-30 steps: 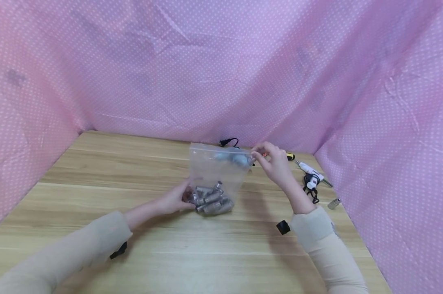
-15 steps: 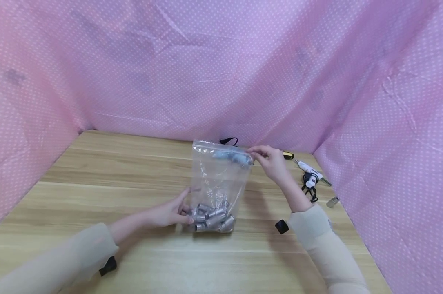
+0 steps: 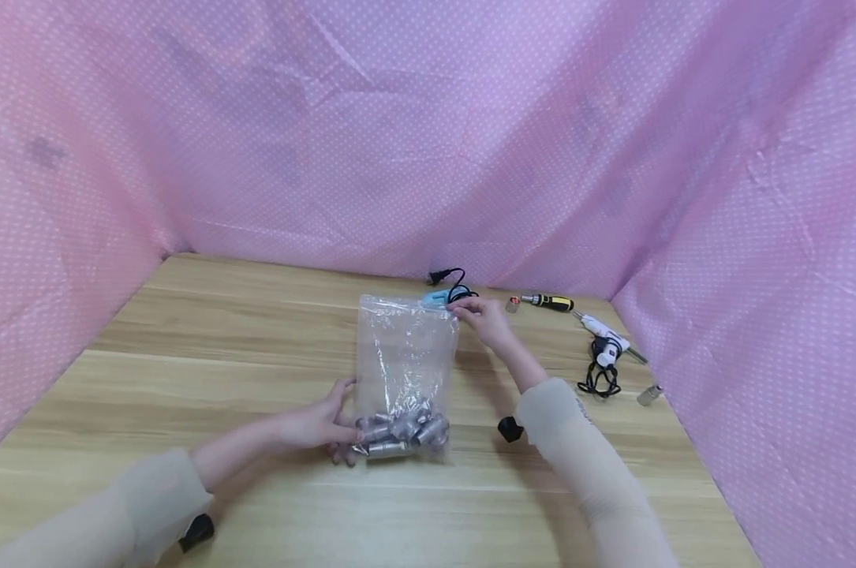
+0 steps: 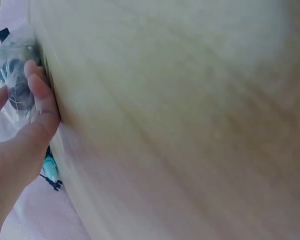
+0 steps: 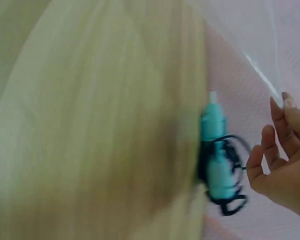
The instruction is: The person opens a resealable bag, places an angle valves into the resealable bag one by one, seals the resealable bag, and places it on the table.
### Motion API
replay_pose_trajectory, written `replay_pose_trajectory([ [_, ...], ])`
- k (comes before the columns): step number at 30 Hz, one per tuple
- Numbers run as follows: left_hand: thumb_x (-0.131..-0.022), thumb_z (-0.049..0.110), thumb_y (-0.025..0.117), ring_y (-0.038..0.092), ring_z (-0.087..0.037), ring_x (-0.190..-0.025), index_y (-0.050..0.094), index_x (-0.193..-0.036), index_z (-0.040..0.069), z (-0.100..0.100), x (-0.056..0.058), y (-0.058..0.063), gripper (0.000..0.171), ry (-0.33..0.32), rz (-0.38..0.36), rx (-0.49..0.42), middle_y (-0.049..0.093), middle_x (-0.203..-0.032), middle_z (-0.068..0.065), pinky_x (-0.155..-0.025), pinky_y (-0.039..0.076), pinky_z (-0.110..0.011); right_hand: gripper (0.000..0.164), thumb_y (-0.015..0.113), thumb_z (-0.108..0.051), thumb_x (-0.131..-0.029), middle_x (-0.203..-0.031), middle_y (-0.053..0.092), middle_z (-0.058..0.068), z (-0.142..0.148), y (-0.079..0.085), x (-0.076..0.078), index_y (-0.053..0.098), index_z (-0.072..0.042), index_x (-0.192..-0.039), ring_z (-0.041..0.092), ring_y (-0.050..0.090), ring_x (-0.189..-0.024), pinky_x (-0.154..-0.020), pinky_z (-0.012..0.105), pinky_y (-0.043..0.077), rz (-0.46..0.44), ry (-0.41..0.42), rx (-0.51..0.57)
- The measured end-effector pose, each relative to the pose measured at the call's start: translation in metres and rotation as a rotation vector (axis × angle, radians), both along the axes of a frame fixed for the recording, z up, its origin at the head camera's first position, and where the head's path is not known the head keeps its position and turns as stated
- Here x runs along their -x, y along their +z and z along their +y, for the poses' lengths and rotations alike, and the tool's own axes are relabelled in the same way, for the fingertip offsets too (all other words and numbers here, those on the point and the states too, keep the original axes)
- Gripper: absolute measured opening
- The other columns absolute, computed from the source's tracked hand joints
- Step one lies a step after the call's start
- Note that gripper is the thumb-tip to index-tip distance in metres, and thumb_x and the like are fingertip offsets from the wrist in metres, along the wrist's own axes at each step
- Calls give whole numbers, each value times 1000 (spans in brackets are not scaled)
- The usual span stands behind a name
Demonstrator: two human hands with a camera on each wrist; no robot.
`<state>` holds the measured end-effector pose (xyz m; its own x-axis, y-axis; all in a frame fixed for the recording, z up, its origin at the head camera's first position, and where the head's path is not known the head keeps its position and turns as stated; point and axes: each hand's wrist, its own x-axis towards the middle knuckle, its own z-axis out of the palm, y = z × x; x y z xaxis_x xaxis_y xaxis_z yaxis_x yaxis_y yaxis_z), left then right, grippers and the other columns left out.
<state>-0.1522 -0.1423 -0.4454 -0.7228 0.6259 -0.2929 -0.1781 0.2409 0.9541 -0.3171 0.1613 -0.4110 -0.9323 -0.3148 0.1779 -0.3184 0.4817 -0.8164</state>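
Observation:
A clear zip-lock bag (image 3: pixel 406 355) stands near the middle of the table, several silvery metal cylinders (image 3: pixel 402 427) heaped in its bottom. My right hand (image 3: pixel 486 322) pinches its upper right corner between thumb and fingertips; in the right wrist view the pinched plastic (image 5: pixel 270 82) stretches up from the fingers. At the lower left corner, my left hand (image 3: pixel 317 424) holds the bag, thumb in front and fingers around the side. The left wrist view shows that hand (image 4: pixel 27 135) about the bulging bag end (image 4: pixel 17 80). The exact kind of cylinder is unclear through the plastic.
Behind the bag lies a light-blue corded tool (image 3: pixel 438 297). Along the right are a small metal piece with an orange-red end (image 3: pixel 513 304), a yellow-black screwdriver (image 3: pixel 555 303), a white corded tool (image 3: pixel 605 333) and a loose metal cylinder (image 3: pixel 649 395). Pink dotted cloth (image 3: pixel 399 158) encloses the table.
The bag has come lower and slightly left, its contents nearer the table's front. Both hands moved with it, the right leftward and down. The screwdriver and small metal piece show more fully.

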Motion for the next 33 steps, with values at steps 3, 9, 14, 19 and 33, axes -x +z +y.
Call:
replay_pose_trajectory([
  [3, -88, 12, 64, 65, -32, -69, -29, -144, 24, 0, -1, 0, 109, 21, 63, 26, 68, -87, -20, -61, 58, -40, 22, 57, -11, -94, -111, 67, 18, -3, -12, 8, 67, 4, -107, 27, 63, -99, -90, 34, 52, -58, 9, 34],
  [9, -83, 26, 71, 57, -17, -60, -8, -151, 32, 1, 2, 3, 104, -39, 336, 194, 61, -86, -24, -52, 53, -32, 27, 56, -21, -95, -117, 65, 14, -1, -26, 12, 66, -3, -113, 26, 58, -111, -103, 39, 43, -186, 30, 52],
  [14, -78, 35, 75, 55, -11, -54, 11, -152, 27, 5, 11, 2, 99, -102, 492, 304, 58, -68, -3, -48, 52, -28, 41, 63, -35, -90, -131, 56, 0, 7, -31, 9, 59, -21, -128, 23, 44, -128, -111, 46, 31, -246, 144, -99],
  [19, -74, 43, 77, 48, -5, -49, 18, -152, 22, 8, 21, 1, 100, -106, 634, 456, 54, -61, 7, -46, 46, -24, 77, 71, -37, -83, -153, 30, 5, 10, -38, 6, 34, -17, -146, 30, 21, -142, -115, 54, 16, -115, 327, -350],
  [33, -65, 59, 76, 46, -10, -52, 18, -152, 23, 12, 26, 6, 110, -120, 676, 622, 48, -58, 5, -50, 43, -27, 104, 73, -58, -72, -160, 6, 2, 3, -43, 5, 18, -20, -152, 36, 4, -144, -109, 68, 8, -6, 360, -622],
])
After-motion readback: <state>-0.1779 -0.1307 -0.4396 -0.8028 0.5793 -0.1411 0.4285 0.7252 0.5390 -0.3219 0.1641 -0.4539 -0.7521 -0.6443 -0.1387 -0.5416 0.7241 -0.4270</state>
